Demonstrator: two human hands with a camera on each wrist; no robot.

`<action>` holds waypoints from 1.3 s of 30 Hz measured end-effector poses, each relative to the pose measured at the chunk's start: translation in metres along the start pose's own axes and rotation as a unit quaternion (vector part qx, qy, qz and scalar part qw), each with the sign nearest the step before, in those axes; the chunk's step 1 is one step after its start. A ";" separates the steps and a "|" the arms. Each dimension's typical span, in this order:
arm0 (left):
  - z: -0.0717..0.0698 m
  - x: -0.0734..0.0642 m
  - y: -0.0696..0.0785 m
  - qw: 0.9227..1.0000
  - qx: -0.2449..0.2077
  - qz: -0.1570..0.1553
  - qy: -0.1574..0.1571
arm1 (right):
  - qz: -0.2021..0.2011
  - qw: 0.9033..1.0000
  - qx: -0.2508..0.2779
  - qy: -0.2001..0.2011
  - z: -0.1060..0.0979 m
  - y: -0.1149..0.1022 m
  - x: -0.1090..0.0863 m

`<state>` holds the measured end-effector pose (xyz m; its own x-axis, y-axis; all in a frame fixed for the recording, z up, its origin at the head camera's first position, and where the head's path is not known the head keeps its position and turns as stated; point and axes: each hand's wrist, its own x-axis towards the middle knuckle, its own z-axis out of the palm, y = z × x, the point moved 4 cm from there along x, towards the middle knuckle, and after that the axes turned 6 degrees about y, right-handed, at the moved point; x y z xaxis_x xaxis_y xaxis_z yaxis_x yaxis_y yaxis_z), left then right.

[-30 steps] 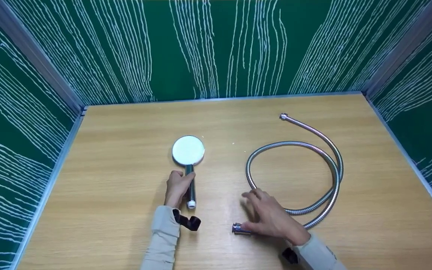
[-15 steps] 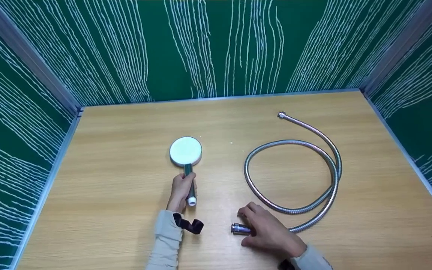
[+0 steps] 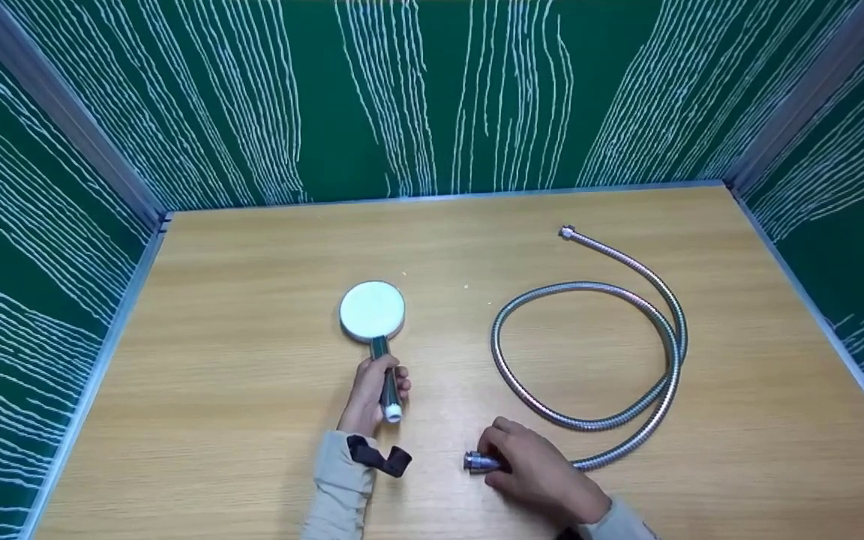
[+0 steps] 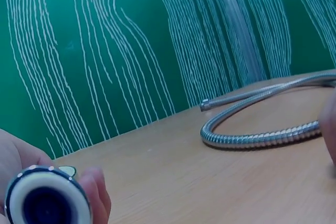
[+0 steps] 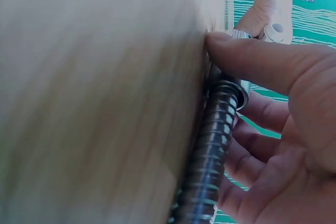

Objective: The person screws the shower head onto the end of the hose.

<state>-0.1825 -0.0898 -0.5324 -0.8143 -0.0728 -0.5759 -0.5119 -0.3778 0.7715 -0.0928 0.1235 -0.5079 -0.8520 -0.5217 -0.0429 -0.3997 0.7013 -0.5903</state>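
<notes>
We've got the left hand [image 3: 372, 390] wrapped round the handle of the shower head [image 3: 372, 310], left of centre over the wooden table [image 3: 252, 300]. White face is up, hollow white end [image 3: 393, 413] toward us. Can't tell if it touches the wood. Our right hand [image 3: 541, 469] pinches the end fitting [image 3: 477, 462] of the metal hose [image 3: 586, 425], thumb one side, fingers the other. Hose lies looped right of the shower head, far nut [image 3: 567, 232] toward the green back wall [image 3: 342, 112]. Fitting and white end are apart.

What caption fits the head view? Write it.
Left fingers grip a shower head; right fingers hold one end of a metal hose.
</notes>
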 end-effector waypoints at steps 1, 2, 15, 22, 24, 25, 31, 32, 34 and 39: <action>0.001 -0.001 -0.001 1.000 -0.004 -0.003 -0.003 | -0.002 1.000 0.003 0.003 0.000 -0.001 -0.001; 0.001 -0.002 -0.002 1.000 -0.007 -0.005 -0.005 | -0.003 1.000 0.006 0.006 0.000 -0.001 -0.001; 0.001 -0.008 -0.006 0.999 -0.031 0.020 0.000 | 0.024 0.997 0.077 -0.015 -0.001 0.000 -0.006; 0.003 -0.010 -0.005 0.998 -0.052 0.032 0.012 | 0.020 0.995 0.098 -0.027 -0.002 -0.003 -0.004; 0.004 -0.011 -0.005 0.997 -0.058 0.039 0.018 | 0.030 0.994 0.102 -0.031 -0.001 -0.004 -0.003; 0.004 -0.012 -0.004 0.997 -0.059 0.043 0.021 | 0.036 0.993 0.104 -0.035 -0.001 -0.004 -0.002; 0.008 -0.015 -0.001 0.996 -0.070 0.060 0.019 | 0.037 0.992 0.115 -0.032 -0.001 -0.007 -0.001; 0.008 -0.015 -0.001 0.995 -0.073 0.060 0.017 | 0.030 0.992 0.116 -0.028 -0.001 -0.007 -0.001; 0.009 -0.016 -0.001 0.995 -0.077 0.059 0.015 | 0.019 0.993 0.118 -0.023 -0.001 -0.008 0.000; 0.011 -0.018 -0.001 0.995 -0.083 0.060 0.019 | 0.018 0.992 0.125 -0.023 0.000 -0.009 0.001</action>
<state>-0.1705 -0.0784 -0.5196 -0.8542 -0.1605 -0.4946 -0.3567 -0.5113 0.7819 -0.0903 0.1161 -0.5026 -0.8456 -0.5244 -0.0999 -0.2690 0.5803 -0.7687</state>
